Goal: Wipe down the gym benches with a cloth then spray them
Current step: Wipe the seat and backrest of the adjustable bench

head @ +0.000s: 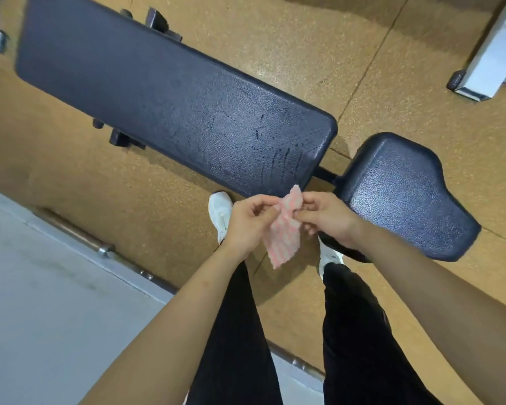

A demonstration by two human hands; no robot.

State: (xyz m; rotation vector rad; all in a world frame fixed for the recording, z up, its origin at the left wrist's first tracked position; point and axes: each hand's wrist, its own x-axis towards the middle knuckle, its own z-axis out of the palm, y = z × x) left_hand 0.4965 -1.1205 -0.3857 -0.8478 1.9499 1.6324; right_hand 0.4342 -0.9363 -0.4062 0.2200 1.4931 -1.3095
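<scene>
Both our hands meet above our shoes. Our left hand and right hand each pinch the top edge of the pink striped cloth with curled fingers, so it hangs free between them, probably to refold a fresh face for wiping. From the cloth, the bench's long pad stretches toward ten o'clock, and its seat pad lies near two o'clock.

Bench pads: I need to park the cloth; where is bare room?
The long back pad is bare throughout, the seat pad too. Crowded only at their near edges, where left hand and right hand pinch the cloth.
</scene>
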